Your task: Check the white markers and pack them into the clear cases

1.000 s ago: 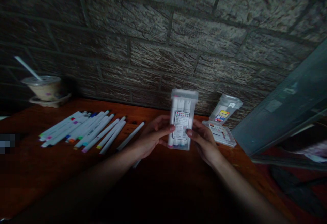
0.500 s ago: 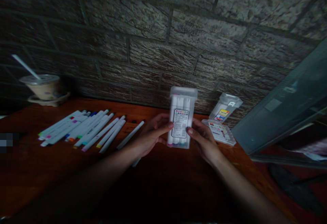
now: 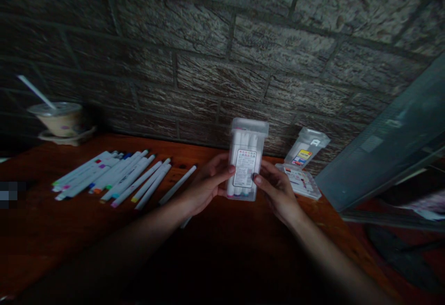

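Between my two hands, a clear plastic marker case stands nearly upright above the table, with several white markers inside and a printed label facing me. My left hand grips its left side, thumb on the front near the label. On the other side my right hand holds it the same way, thumb at the label's right edge; the fingers behind the case are partly hidden. A loose white marker lies just left of my left hand, and another peeks out beneath my wrist. Farther left, several white markers with coloured ends lie in a pile.
Behind my right hand, an open clear case stands by the wall, beside a flat clear lid or case. A drink cup with a straw sits in a carrier at far left. The wooden table meets a stone wall.
Almost nothing differs. The case's lower end has shifted very slightly up and left in my hands; everything on the table lies as before.
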A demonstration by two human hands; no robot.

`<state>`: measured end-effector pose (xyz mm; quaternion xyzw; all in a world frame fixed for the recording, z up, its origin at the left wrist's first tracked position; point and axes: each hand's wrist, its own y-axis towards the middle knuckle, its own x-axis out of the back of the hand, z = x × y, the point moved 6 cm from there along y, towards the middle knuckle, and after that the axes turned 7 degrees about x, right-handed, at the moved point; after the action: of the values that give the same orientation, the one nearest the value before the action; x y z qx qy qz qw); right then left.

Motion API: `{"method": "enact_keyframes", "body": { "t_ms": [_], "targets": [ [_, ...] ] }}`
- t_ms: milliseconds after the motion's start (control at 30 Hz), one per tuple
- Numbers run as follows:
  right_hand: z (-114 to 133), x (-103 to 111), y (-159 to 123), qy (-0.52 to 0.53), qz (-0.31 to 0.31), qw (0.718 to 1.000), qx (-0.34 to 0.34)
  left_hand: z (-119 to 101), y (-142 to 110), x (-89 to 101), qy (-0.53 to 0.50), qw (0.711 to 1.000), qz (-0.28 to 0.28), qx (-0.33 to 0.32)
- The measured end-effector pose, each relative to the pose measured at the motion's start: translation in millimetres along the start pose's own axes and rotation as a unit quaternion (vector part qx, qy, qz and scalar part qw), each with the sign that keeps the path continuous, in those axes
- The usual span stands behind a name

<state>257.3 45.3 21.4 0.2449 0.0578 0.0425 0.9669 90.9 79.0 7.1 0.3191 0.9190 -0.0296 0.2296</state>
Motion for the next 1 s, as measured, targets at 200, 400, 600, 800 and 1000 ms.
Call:
{"method": "enact_keyframes", "body": {
  "t_ms": [200, 400, 600, 800, 1000],
  "targets": [
    [-1.4, 4.8, 1.3, -0.018, -0.024, 1.000, 0.005, -1.0, -0.9, 1.3, -0.001, 1.000, 0.008, -0.016],
    [1.1, 2.7, 1.0, -0.057, -0.014, 0.998, 0.009, 0.0, 0.2, 3.8, 0.004, 0.999, -0.024, -0.023],
    [5.2, -2.6, 2.2, -0.094, 0.008, 0.995, 0.018, 4.5, 0.3, 5.5, 0.014, 0.998, -0.050, -0.025],
    [4.0, -3.5, 2.3, -0.085, 0.019, 0.996, 0.031, 5.2, -0.3, 1.1, 0.012, 0.999, -0.029, -0.014],
    [-2.7, -2.0, 0.0, -0.099, -0.001, 0.995, 0.027, 6.8, -3.8, -3.2, 0.023, 1.000, -0.016, 0.007]
  ]
}}
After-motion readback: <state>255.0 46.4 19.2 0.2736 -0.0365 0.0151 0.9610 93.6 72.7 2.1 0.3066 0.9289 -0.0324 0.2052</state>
